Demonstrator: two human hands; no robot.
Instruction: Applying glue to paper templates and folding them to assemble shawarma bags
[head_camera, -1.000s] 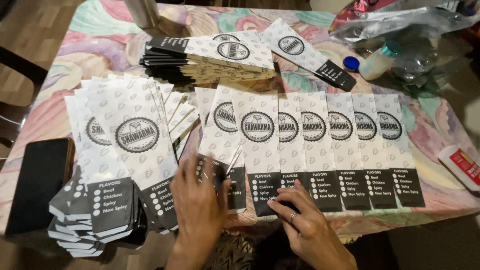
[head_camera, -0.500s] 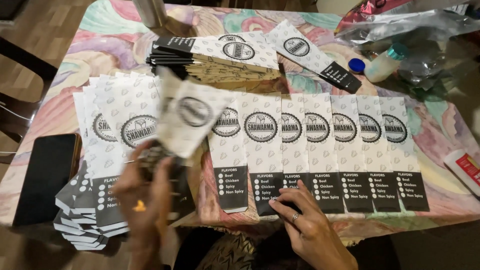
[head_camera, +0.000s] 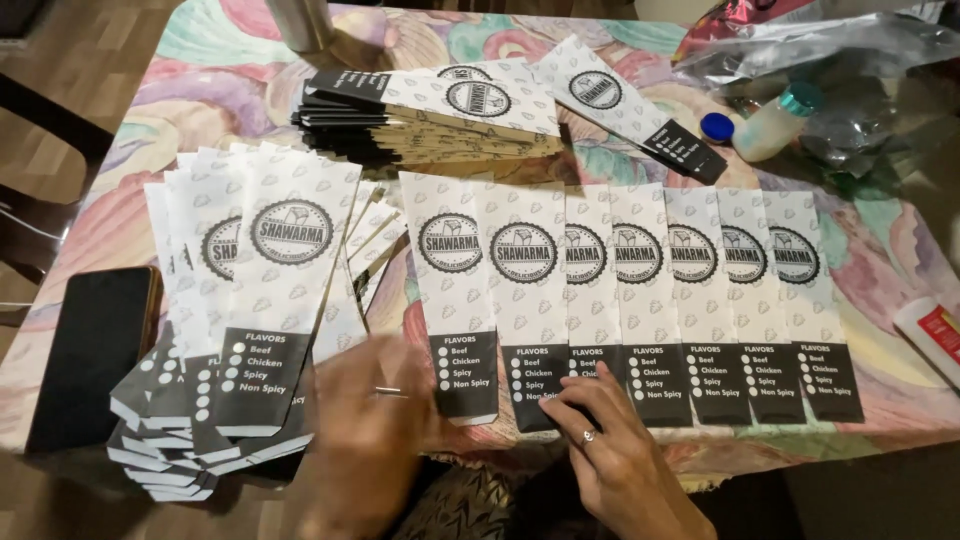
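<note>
Row of sleeves: a line of white paper food sleeves (head_camera: 640, 290) with round emblems and black checkbox bands lay overlapping side by side along the near half of the table, bands toward you
Right hand: your right hand (head_camera: 615, 455) rested palm down at the near edge, its fingertips (head_camera: 575, 392) pressing on the black bands of the second and third sleeves from the left; fingers loosely together, gripping nothing
Left hand: your left hand (head_camera: 365, 430) was blurred, just left of the row's first sleeve and beside the fanned pile; it looked open and flat, though you could not tell whether it touched paper
Fanned pile: a loose stack of the same sleeves (head_camera: 250, 300) spread out left of the row
Far stack: a neat bundle of sleeves (head_camera: 430, 120) lay behind the row, with one single sleeve (head_camera: 625, 105) angled to its right
Phone: a dark phone (head_camera: 95, 355) lay at the left edge
Table: a pastel swirl-patterned cloth (head_camera: 120, 150) covered it
Far right: a small white bottle (head_camera: 772, 122) with a teal cap lay beside a blue cap (head_camera: 716, 127), near crumpled clear plastic (head_camera: 830, 50)
</note>
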